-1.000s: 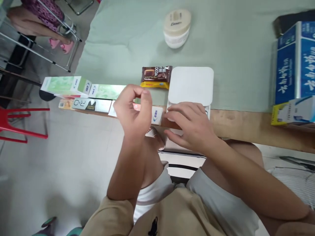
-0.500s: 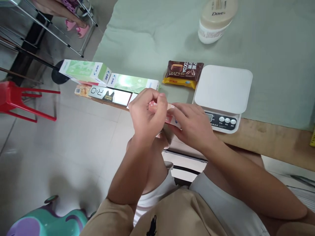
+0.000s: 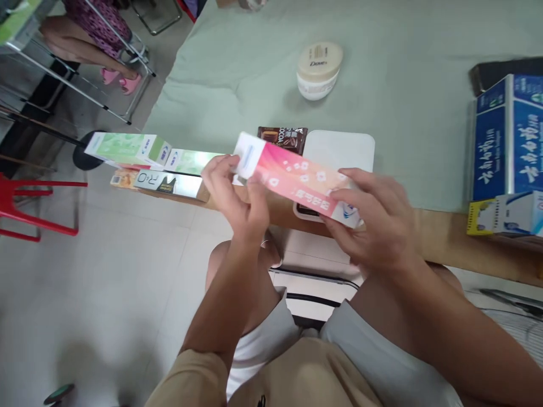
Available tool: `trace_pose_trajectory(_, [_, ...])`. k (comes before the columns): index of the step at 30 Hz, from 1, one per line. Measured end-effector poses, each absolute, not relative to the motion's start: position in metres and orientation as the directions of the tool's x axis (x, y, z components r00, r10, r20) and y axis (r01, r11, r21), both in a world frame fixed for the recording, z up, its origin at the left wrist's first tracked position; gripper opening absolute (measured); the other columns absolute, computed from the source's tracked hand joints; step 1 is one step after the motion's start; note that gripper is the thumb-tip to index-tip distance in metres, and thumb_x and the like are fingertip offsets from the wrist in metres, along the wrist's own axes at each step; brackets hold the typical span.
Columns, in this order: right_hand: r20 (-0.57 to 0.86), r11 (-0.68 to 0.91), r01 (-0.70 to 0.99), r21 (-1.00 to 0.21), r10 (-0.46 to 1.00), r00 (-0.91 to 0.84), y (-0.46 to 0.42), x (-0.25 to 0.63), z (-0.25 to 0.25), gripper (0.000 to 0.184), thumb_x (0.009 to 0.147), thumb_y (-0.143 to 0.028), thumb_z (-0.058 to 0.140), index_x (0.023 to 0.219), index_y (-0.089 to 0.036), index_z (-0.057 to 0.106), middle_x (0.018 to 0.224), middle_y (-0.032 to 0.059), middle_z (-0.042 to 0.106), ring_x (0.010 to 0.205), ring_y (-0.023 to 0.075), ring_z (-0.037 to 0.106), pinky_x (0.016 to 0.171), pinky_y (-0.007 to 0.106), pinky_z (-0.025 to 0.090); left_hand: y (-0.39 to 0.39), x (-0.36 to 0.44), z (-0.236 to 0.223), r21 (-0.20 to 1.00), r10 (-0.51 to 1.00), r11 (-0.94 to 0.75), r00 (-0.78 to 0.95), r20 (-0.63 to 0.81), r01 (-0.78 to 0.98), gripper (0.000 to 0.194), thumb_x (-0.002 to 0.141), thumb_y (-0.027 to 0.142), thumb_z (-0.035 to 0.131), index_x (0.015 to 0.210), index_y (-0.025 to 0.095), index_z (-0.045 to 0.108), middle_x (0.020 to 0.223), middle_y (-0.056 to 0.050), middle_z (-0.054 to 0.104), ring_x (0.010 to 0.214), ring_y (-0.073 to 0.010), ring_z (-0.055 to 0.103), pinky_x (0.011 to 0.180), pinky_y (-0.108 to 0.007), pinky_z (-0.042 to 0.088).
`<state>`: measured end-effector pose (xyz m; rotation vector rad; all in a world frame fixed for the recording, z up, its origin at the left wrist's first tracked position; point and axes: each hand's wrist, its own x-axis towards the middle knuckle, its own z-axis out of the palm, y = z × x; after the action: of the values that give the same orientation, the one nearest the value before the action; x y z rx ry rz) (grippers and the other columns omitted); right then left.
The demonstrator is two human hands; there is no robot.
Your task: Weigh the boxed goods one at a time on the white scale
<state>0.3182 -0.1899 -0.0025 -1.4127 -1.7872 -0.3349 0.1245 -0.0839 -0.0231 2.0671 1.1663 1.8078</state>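
Above the table's front edge I hold a long pink-and-white toothpaste box (image 3: pixel 297 178), tilted down to the right, its flowered face towards me. My left hand (image 3: pixel 235 195) is at its white left end, thumb at the lower edge and fingers behind. My right hand (image 3: pixel 373 215) grips the other end between thumb and fingers. Behind the box lies a white kitchen scale (image 3: pixel 343 150), its display mostly covered. A brown cocoa snack packet (image 3: pixel 282 135) lies beside the scale, partly hidden.
Green boxes (image 3: pixel 123 147) and a silver-black box (image 3: pixel 167 183) line the table's left front edge. A Dove jar (image 3: pixel 319 70) stands farther back. Blue boxes (image 3: pixel 492 147) are stacked at right. A red stool (image 3: pixel 29 206) and a seated person's legs (image 3: pixel 80 45) are at left.
The pink box has come up from the table edge into full view, with my hands farther apart along it. My view has swung right, bringing the blue boxes in.
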Motion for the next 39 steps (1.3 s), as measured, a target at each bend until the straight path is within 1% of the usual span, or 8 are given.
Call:
trace_pose_trajectory(5, [0.748, 0.142, 0.959, -0.245, 0.657, 0.093, -0.201, 0.365, -0.011, 0.038, 0.087, -0.034, 0.079, 0.119, -0.026, 0.062, 0.128, 0.0126, 0.073, 0.106, 0.0293, 0.074, 0.087, 0.042, 0.059, -0.085, 0.181, -0.028, 0.519, 0.6, -0.762, 0.119, 0.791, 0.387, 0.048, 0.104, 0.056, 0.036, 0.144, 0.03, 0.044, 0.145, -0.013, 0.049, 0.142, -0.0305, 0.052, 0.115, -0.053, 0.049])
trace_pose_trajectory(10, [0.599, -0.063, 0.934, -0.352, 0.751, 0.277, -0.201, 0.376, -0.021, 0.028, 0.094, -0.034, 0.07, 0.12, -0.026, 0.065, 0.134, 0.016, 0.07, 0.118, 0.0359, 0.07, 0.1, 0.055, 0.057, -0.092, 0.206, -0.022, 0.613, 0.696, -0.716, 0.408, 0.59, 0.335, 0.029, 0.104, 0.037, 0.048, 0.125, 0.019, 0.058, 0.122, -0.015, 0.069, 0.119, -0.0253, 0.067, 0.105, -0.043, 0.056])
trace_pose_trajectory(13, [0.559, -0.12, 0.927, -0.354, 0.767, 0.313, -0.196, 0.369, -0.022, 0.021, 0.096, -0.034, 0.067, 0.115, -0.026, 0.066, 0.13, 0.0154, 0.072, 0.117, 0.0344, 0.071, 0.1, 0.054, 0.058, -0.095, 0.209, -0.023, 0.641, 0.719, -0.679, 0.499, 0.483, 0.358, 0.028, 0.102, 0.034, 0.053, 0.122, 0.017, 0.062, 0.121, -0.014, 0.073, 0.116, -0.0259, 0.068, 0.102, -0.042, 0.056])
trace_pose_trajectory(23, [0.511, 0.135, 0.834, -0.535, 0.838, 0.192, -0.19, 0.357, -0.016, 0.036, 0.103, -0.038, 0.052, 0.134, -0.022, 0.06, 0.137, 0.0181, 0.07, 0.126, 0.0315, 0.069, 0.092, 0.048, 0.062, -0.1, 0.201, -0.028, 0.643, 0.772, -0.623, 0.48, 0.416, 0.446, 0.054, 0.107, 0.053, 0.037, 0.141, 0.014, 0.055, 0.142, -0.018, 0.067, 0.136, -0.0305, 0.06, 0.12, -0.049, 0.04])
trace_pose_trajectory(26, [0.489, 0.085, 0.833, -0.548, 0.84, 0.236, -0.187, 0.355, -0.019, 0.033, 0.103, -0.034, 0.051, 0.132, -0.021, 0.06, 0.135, 0.0171, 0.071, 0.125, 0.0303, 0.069, 0.095, 0.048, 0.061, -0.101, 0.195, -0.028, 0.623, 0.749, -0.646, 0.525, 0.405, 0.44, 0.067, 0.103, 0.059, 0.046, 0.149, 0.011, 0.047, 0.147, -0.023, 0.062, 0.141, -0.0347, 0.057, 0.122, -0.053, 0.04])
trace_pose_trajectory(30, [0.407, 0.012, 0.83, -0.557, 0.875, 0.261, -0.185, 0.353, -0.022, 0.038, 0.104, -0.034, 0.046, 0.139, -0.022, 0.058, 0.141, 0.0146, 0.07, 0.13, 0.0294, 0.068, 0.104, 0.05, 0.058, -0.105, 0.188, -0.023, 0.545, 0.65, -0.719, 0.696, 0.304, 0.433, 0.095, 0.089, 0.063, 0.069, 0.163, 0.016, 0.032, 0.169, -0.027, 0.038, 0.16, -0.0407, 0.036, 0.128, -0.06, 0.032])
trace_pose_trajectory(35, [0.328, -0.03, 0.822, -0.569, 0.908, 0.26, -0.184, 0.349, -0.019, 0.045, 0.106, -0.034, 0.04, 0.146, -0.024, 0.056, 0.145, 0.0133, 0.069, 0.133, 0.0294, 0.066, 0.105, 0.049, 0.057, -0.107, 0.189, -0.025, 0.462, 0.642, -0.744, 0.707, 0.296, 0.482, 0.072, 0.092, 0.043, 0.074, 0.158, 0.026, 0.048, 0.164, -0.025, 0.046, 0.158, -0.0396, 0.041, 0.126, -0.062, 0.033])
trace_pose_trajectory(39, [0.306, -0.01, 0.813, -0.582, 0.924, 0.231, -0.184, 0.35, -0.019, 0.051, 0.101, -0.026, 0.041, 0.151, -0.026, 0.052, 0.148, 0.0111, 0.068, 0.137, 0.0307, 0.064, 0.106, 0.052, 0.055, -0.105, 0.191, -0.031, 0.479, 0.651, -0.74, 0.68, 0.337, 0.472, 0.065, 0.095, 0.043, 0.072, 0.154, 0.026, 0.054, 0.162, -0.024, 0.05, 0.155, -0.0381, 0.047, 0.123, -0.059, 0.038])
